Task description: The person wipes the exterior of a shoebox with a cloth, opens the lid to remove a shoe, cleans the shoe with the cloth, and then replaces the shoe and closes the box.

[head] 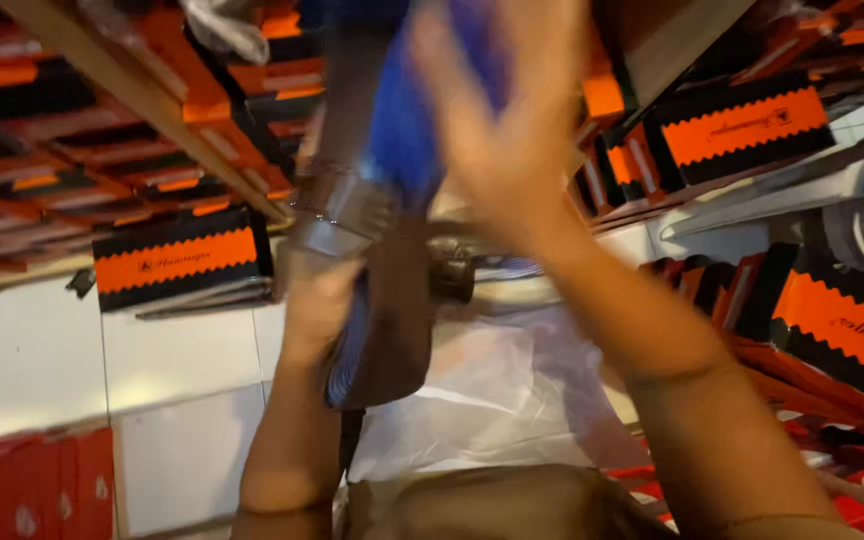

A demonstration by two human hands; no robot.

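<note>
Left hand [317, 295], at centre-left of the frame, is clamped around a long dark boot [377, 330]; the fingers wrap its shaft from the left side. A grey strap with a buckle [337, 215] runs across the boot just above the hand. The boot stands roughly upright in the frame centre, its lower end dark brown with a blue edge showing beside the wrist.

Right hand [512, 130], at upper centre, is open with the fingers spread apart and blurred by motion. Its palm lies against a blue piece of material [402, 120] at the top of the boot; whether it presses or only touches cannot be told from the blur.

Behind the boot, at lower centre, lies a sheet of clear plastic wrap [512, 390] over a white tiled floor [42, 350].

Surroundings: black boxes with orange zigzag-edged labels [177, 258] stand in the left middle of the frame, with more stacked at upper left under a pale wooden rail [142, 95]. Similar boxes [742, 125] fill the upper right and the right edge. A red patterned surface [32, 490] occupies the lower left corner. A tan fabric [482, 505] shows at the bottom centre, between the two forearms.
</note>
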